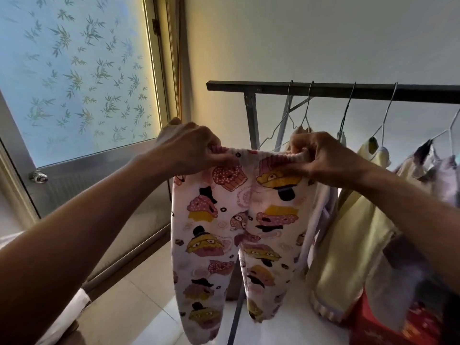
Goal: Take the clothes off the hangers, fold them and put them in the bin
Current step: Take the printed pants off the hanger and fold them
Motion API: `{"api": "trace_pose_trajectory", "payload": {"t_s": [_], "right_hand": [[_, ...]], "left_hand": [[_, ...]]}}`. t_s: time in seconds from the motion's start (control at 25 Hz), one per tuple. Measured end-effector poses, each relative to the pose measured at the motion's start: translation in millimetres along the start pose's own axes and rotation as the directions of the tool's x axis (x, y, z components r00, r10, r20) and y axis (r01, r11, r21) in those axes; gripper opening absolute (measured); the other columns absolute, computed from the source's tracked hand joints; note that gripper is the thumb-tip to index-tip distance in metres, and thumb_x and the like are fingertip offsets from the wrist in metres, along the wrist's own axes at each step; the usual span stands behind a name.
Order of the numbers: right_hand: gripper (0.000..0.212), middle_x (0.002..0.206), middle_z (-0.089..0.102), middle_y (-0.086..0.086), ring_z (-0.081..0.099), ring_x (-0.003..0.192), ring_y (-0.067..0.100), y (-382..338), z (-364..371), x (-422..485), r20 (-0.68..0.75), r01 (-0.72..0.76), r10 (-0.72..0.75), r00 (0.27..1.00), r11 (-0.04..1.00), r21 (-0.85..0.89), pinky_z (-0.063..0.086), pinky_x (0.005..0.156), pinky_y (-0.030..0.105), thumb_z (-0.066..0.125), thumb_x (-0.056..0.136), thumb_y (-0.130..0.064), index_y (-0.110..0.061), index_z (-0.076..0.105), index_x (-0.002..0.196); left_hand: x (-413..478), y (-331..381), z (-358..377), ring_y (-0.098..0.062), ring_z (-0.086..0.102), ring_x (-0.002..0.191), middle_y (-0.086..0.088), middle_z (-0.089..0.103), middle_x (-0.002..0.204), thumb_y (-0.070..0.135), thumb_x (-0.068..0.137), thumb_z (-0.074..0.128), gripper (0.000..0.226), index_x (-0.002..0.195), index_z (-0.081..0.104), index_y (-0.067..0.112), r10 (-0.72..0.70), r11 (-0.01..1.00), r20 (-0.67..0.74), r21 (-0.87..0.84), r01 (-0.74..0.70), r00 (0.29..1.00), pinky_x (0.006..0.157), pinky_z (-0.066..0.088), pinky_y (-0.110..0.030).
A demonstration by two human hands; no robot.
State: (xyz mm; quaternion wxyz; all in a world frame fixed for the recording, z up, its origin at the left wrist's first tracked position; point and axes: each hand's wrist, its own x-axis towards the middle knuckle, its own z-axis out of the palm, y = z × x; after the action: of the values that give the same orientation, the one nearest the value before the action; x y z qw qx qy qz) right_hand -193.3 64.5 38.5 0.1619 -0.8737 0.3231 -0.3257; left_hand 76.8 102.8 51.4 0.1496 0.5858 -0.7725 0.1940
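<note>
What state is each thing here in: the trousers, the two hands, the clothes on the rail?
Trousers, held up, unfolded, legs hanging down.
Left hand, pinching the waistband.
Right hand, pinching the waistband.
Yellow garment, hung from the rail.

Daylight comes in through the frosted window (74, 78) at my upper left, cool blue across the pane and warm yellow along its frame. The wall (298, 41) is dim and greyish, turning warmer near the window. My forearms sit against that light and read dark, and my left hand (191, 148) and right hand (321, 155) are shaded on the side facing me. The patterned trousers (239, 220) I grip by the waistband are softly and evenly lit. The wide lens bows the window frame and tilts the rail (323, 89). Everything is slightly soft, and the hanging clothes (353, 245) towards the lower right edge smear into blur.
</note>
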Motion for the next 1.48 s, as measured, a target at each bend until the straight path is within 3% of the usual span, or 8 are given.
{"api": "trace_pose_trajectory", "payload": {"t_s": [0.16,0.28,0.4,0.72,1.0,1.16,1.28,1.48], "right_hand": [[0.027,0.085,0.06,0.02,0.064,0.071,0.025,2,8,-1,-0.09,-0.032,0.038,0.995,0.998,0.063,0.053,0.05,0.02,0.073,0.082,-0.017,-0.002,0.053,0.09],[0.027,0.093,0.061,0.011,0.067,0.078,0.024,2,5,1,-0.011,-0.15,0.151,0.988,0.985,0.08,0.054,0.054,0.02,0.073,0.081,-0.017,-0.01,0.058,0.103],[0.013,0.084,0.068,0.008,0.07,0.079,0.024,-1,4,-1,0.147,-0.241,0.215,0.965,0.951,0.194,0.058,0.061,0.026,0.07,0.083,-0.013,-0.006,0.065,0.093],[0.015,0.085,0.071,0.008,0.07,0.08,0.023,-2,2,-11,0.202,-0.281,0.219,0.955,0.886,0.369,0.059,0.068,0.028,0.066,0.083,-0.017,-0.006,0.064,0.093],[0.03,0.091,0.071,0.01,0.069,0.086,0.025,13,14,-37,0.21,-0.31,0.228,0.951,0.702,0.641,0.059,0.073,0.029,0.064,0.081,-0.014,0.002,0.059,0.106],[0.018,0.084,0.068,-0.002,0.067,0.083,0.009,17,42,-46,0.0,-0.128,0.16,0.987,0.79,0.6,0.053,0.069,0.018,0.066,0.083,0.0,-0.001,0.063,0.1],[0.02,0.105,0.064,0.003,0.064,0.093,0.01,18,59,-41,-0.086,-0.092,0.173,0.981,0.81,0.579,0.054,0.073,0.018,0.069,0.081,0.001,-0.012,0.065,0.096],[0.032,0.102,0.071,0.003,0.069,0.096,0.019,21,62,-34,0.044,-0.177,0.228,0.973,0.608,0.774,0.059,0.079,0.03,0.076,0.069,-0.013,-0.016,0.067,0.1]], "left_hand": [[3,-1,12,-0.007,0.056,0.072,0.013,0.056,0.075,0.07,0.075,0.055,0.036,0.061,0.054,0.037,-0.004,0.969,0.121,-0.244,0.034,0.993,0.069,0.041,-0.027],[4,-4,16,-0.006,0.055,0.086,0.02,0.053,0.088,0.044,0.088,0.063,0.009,0.087,0.064,0.035,0.108,0.914,0.206,-0.406,-0.016,0.973,0.071,0.043,-0.025],[6,0,21,-0.009,0.061,0.092,0.017,0.063,0.093,0.023,0.093,0.059,0.022,0.113,0.066,0.029,0.185,0.903,0.321,-0.428,-0.032,0.929,0.078,0.051,-0.03],[8,33,23,-0.011,0.07,0.092,0.007,0.071,0.104,0.015,0.09,0.065,0.018,0.106,0.07,0.021,0.241,0.688,0.382,-0.716,0.121,0.892,0.085,0.059,-0.037],[2,44,34,-0.013,0.056,0.107,0.005,0.055,0.11,0.047,0.077,0.064,0.038,0.098,0.066,0.016,0.309,0.695,0.047,-0.693,-0.192,0.95,0.094,0.053,-0.036],[-6,43,43,-0.016,0.058,0.101,0.003,0.056,0.105,0.046,0.075,0.073,0.029,0.086,0.068,0.02,0.33,0.629,-0.107,-0.716,-0.303,0.938,0.08,0.057,-0.035],[-7,42,40,-0.021,0.058,0.085,0.0,0.056,0.092,0.048,0.072,0.076,0.027,0.076,0.066,0.024,0.314,0.652,-0.175,-0.675,-0.346,0.933,0.061,0.055,-0.04],[-7,41,33,-0.016,0.055,0.073,0.006,0.053,0.081,0.034,0.071,0.076,0.027,0.075,0.05,0.026,0.283,0.631,-0.217,-0.691,-0.352,0.934,0.056,0.053,-0.029]]}}
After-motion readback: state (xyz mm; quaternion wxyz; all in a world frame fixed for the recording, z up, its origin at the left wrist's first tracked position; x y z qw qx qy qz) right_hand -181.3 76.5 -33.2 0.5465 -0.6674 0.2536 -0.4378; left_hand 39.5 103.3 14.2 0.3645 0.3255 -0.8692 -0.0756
